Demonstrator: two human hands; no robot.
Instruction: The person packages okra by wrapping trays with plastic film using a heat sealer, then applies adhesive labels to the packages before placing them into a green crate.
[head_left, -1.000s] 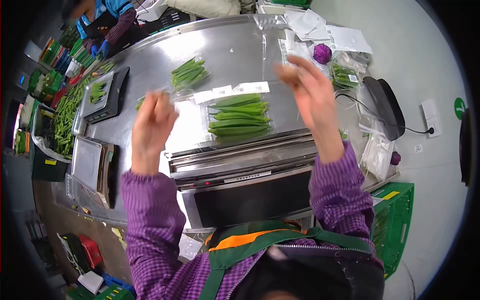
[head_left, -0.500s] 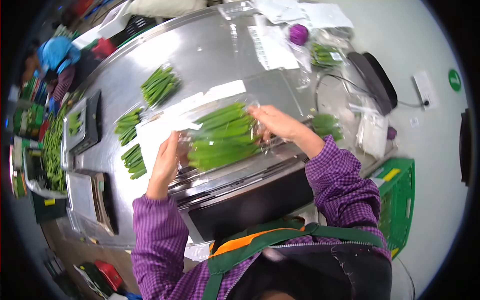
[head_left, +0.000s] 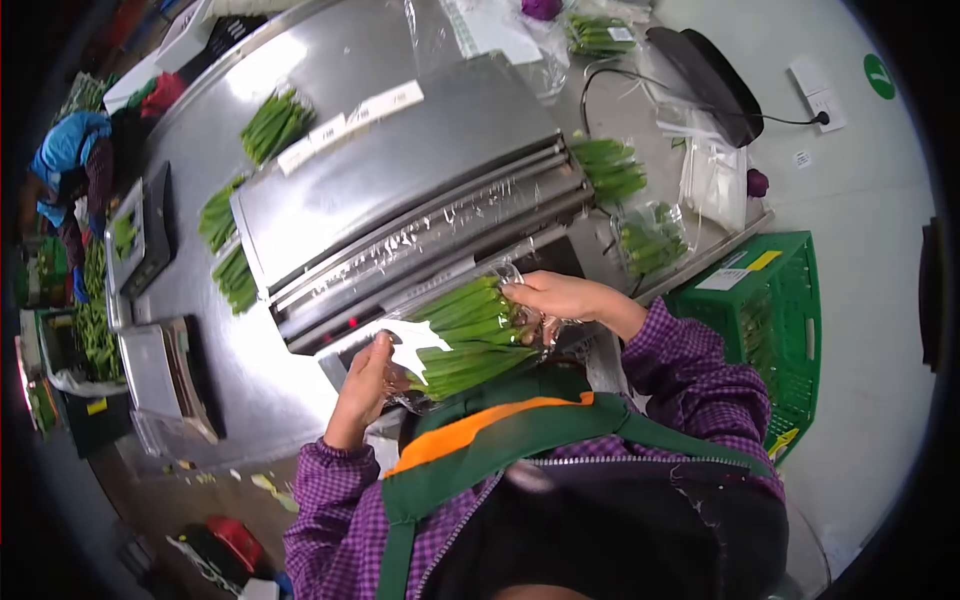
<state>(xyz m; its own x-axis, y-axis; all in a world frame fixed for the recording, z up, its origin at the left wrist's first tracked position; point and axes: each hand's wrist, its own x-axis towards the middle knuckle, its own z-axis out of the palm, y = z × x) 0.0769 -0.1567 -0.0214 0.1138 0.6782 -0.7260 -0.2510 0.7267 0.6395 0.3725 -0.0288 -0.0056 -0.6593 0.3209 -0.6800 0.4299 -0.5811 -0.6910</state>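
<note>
Both hands hold a clear plastic bag of green beans (head_left: 475, 335) close to my body, tilted, with the long pods lying side by side. My left hand (head_left: 364, 385) grips its left end, thumb on top. At its right end, my right hand (head_left: 565, 302) pinches the gathered plastic, with some fingers underneath. White glare hides part of the bag's left side. Just beyond the bag is a steel wrapping machine (head_left: 390, 165) with a film-strewn slot (head_left: 420, 230) and a small red light (head_left: 352, 321).
Bagged greens (head_left: 275, 125) lie left of the machine, and more bags (head_left: 650, 240) lie right. Two scales (head_left: 165, 375) stand on the left. A green crate (head_left: 810, 330) stands at right, near a cable (head_left: 590, 90). A person in blue (head_left: 70, 150) bends at far left.
My hands have drawn the bag off the machine toward my body, uncovering the slot and steel top. The whole view has shifted, too. Both hands keep their hold.
</note>
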